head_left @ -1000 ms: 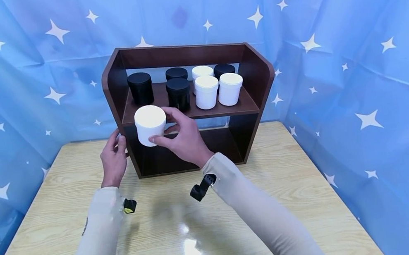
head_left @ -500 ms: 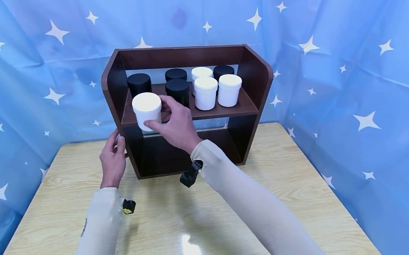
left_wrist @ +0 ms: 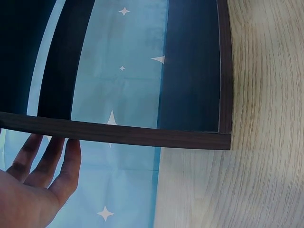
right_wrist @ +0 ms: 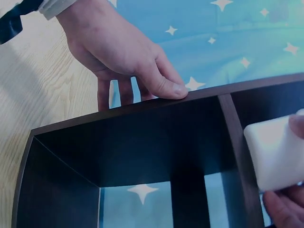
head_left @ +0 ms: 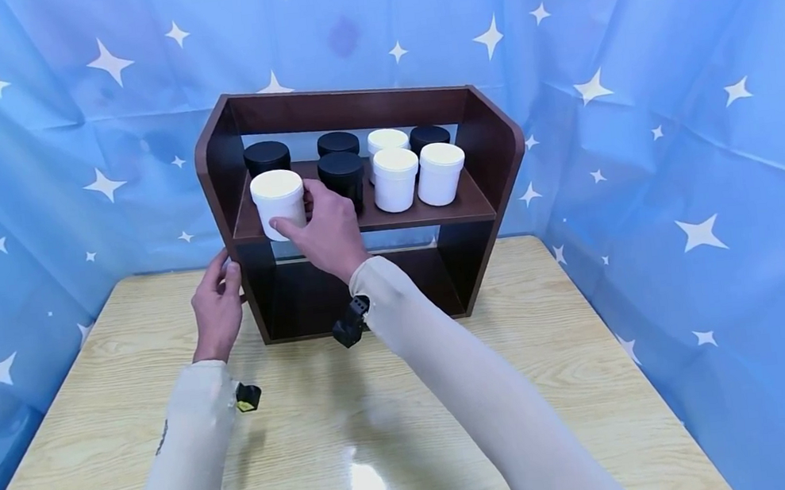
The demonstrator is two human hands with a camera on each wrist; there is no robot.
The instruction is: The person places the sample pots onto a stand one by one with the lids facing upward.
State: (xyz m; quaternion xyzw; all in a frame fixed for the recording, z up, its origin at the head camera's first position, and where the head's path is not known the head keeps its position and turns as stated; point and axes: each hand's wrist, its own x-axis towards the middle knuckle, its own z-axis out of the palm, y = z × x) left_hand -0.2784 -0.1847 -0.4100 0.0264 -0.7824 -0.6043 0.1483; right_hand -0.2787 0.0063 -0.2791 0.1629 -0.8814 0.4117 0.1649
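Note:
My right hand (head_left: 331,227) pinches a white lidded jar (head_left: 278,203) between thumb and fingers. The jar is upright at the front left of the rack's upper board, its base overlapping the board's front edge in the head view. Behind it stands a black jar (head_left: 267,157), partly hidden. In the right wrist view the white jar (right_wrist: 275,152) shows beside the rack's middle board. My left hand (head_left: 217,307) touches the dark brown rack (head_left: 352,105) at its left side panel. In the left wrist view, the extended fingers (left_wrist: 72,161) meet the panel's outer face.
Several other jars stand on the upper board, among them a black jar (head_left: 340,174) and a white jar (head_left: 396,181) in the front row. The lower compartment (head_left: 319,300) lies beneath. A wooden table (head_left: 516,328) carries the rack before a blue star-patterned curtain (head_left: 138,144).
My right hand has raised the white jar and carried it forward to the upper board's front left edge. The left hand stays at the side panel.

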